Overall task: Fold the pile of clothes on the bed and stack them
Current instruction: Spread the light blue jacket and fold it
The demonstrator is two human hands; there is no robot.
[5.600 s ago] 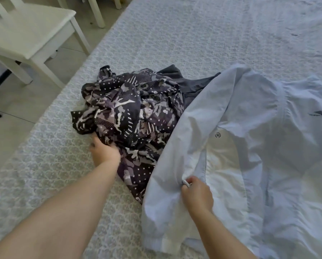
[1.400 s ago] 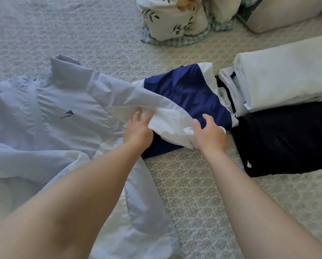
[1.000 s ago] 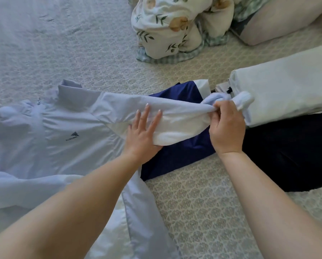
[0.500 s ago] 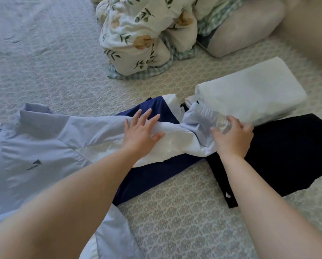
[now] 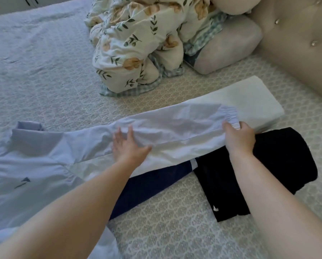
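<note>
A light blue jacket (image 5: 31,165) lies spread on the bed at the left, collar up. Its sleeve (image 5: 175,131) stretches out to the right across the folded clothes. My left hand (image 5: 127,147) presses flat on the sleeve's middle with straight fingers. My right hand (image 5: 237,138) pinches the elastic cuff (image 5: 230,114) at the sleeve's end. Under the sleeve lie a folded navy garment (image 5: 151,184), a folded black garment (image 5: 279,165) and a folded white one (image 5: 250,101).
A bundled floral duvet (image 5: 137,40) sits behind the clothes, with a beige pillow (image 5: 225,47) beside it. The tufted beige headboard (image 5: 296,34) runs along the right. The patterned bedspread (image 5: 165,230) shows in front.
My right hand has drawn the cuff further right, pulling the sleeve out straight over the folded garments. My left hand stays flat on the sleeve. The view has tilted up toward the headboard.
</note>
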